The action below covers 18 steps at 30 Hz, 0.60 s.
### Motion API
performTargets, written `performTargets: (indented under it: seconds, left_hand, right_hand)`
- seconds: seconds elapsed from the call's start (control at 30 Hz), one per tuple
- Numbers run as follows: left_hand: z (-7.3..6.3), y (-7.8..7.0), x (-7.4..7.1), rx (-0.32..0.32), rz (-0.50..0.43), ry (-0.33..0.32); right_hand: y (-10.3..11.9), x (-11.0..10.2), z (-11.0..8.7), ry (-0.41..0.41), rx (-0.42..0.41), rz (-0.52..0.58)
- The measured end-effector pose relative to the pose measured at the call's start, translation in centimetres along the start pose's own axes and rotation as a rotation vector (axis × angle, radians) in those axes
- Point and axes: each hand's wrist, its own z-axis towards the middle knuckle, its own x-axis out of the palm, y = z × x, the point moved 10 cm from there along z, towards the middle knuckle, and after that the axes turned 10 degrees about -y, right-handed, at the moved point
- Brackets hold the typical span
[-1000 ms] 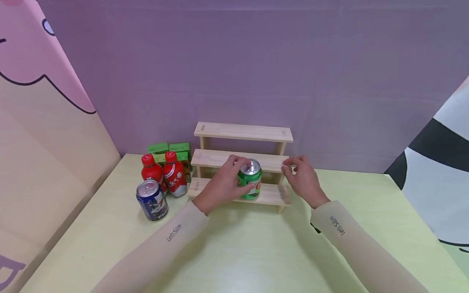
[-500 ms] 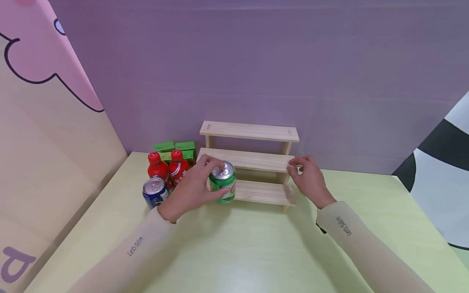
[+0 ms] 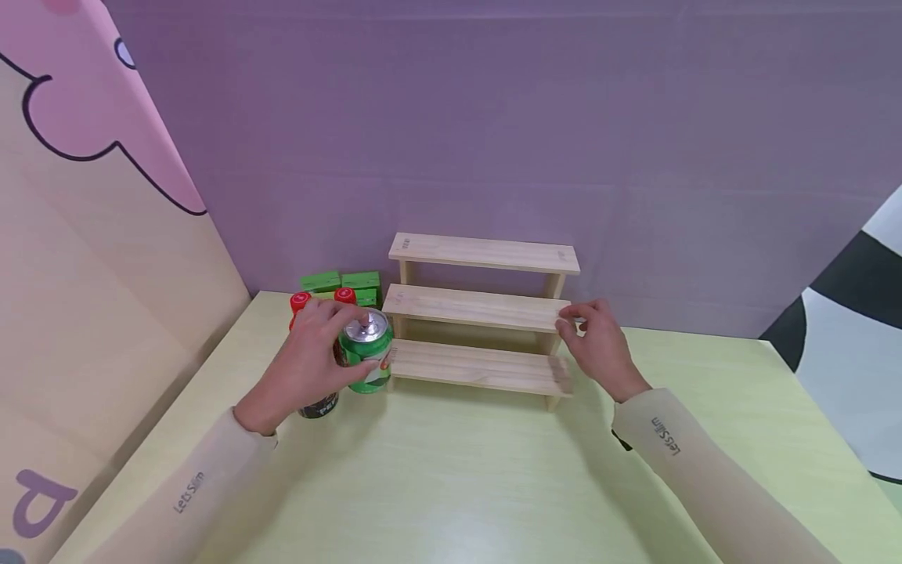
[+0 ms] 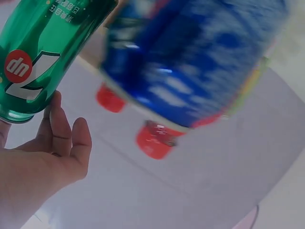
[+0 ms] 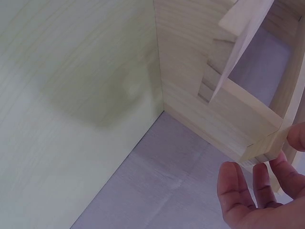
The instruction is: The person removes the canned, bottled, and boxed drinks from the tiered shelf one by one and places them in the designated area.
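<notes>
My left hand (image 3: 306, 360) grips a green 7UP can (image 3: 372, 362), fingers over its top and thumb at its side. This can is upright, just left of the lowest step of a three-tier wooden rack (image 3: 479, 307). In the left wrist view a blue can (image 4: 190, 67) stands close to the 7UP can; in the head view my hand mostly hides it. At the rack's right end, my right hand (image 3: 599, 348) pinches the end of the middle board, thumb on one face and fingers on the other, as the right wrist view shows.
Two red-capped bottles (image 3: 345, 295) stand behind my left hand, partly hidden. Several green boxes (image 3: 361, 280) are stacked behind them near the purple backdrop (image 3: 493, 117). The pale table (image 3: 451, 470) extends in front of the rack.
My left hand has carried the 7UP can left, from the lowest step to beside the rack's left end, covering the blue can. The right hand keeps its place on the middle board.
</notes>
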Motion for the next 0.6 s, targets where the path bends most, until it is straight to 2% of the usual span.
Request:
performTargets:
  seconds: [0.27,0.6]
  left_hand:
    - [-1.2,2.0,0.1,-0.004,0.061,-0.002]
    - [-1.9,3.4,1.3,-0.084,0.145,0.091]
  right_hand:
    - [-0.2,-0.3,-0.2,0.004,0.002,0.001]
    - [-0.3,-0.2,-0.2,0.001,0.009,-0.005]
